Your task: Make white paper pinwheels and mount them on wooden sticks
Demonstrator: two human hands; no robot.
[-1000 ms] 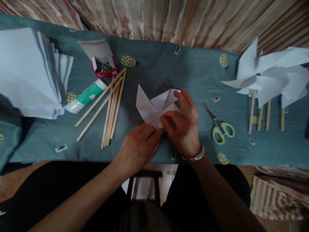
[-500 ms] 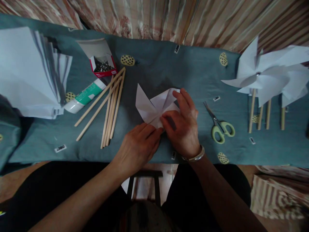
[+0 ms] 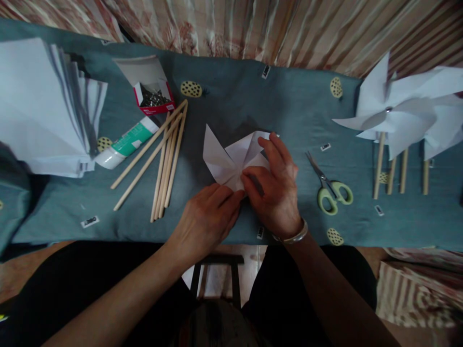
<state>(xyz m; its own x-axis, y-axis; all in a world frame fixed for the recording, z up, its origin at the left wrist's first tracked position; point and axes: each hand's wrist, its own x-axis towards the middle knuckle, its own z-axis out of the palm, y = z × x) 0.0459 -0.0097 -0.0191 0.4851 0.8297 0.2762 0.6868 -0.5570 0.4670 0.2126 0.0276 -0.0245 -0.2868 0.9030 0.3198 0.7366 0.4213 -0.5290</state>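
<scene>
A white paper pinwheel [image 3: 237, 156] with folded blades lies in front of me, one pointed blade standing up at its left. My left hand [image 3: 211, 214] grips its near edge, thumb and fingers together on the paper. My right hand [image 3: 273, 188] pinches the paper close to the pinwheel's centre with thumb and index finger, while its other fingers curve over the right-hand blade. The paper under my fingertips is partly hidden. A bracelet circles my right wrist. To the right of that hand lie green-handled scissors [image 3: 329, 188], blades pointing away from me.
Several wooden sticks [image 3: 168, 164] lie left of my hands, beside a green and white tube [image 3: 128, 143] and an open box of metal pins [image 3: 155, 99]. A paper stack [image 3: 39, 111] is at far left. Finished pinwheels on sticks [image 3: 394, 111] rest at far right.
</scene>
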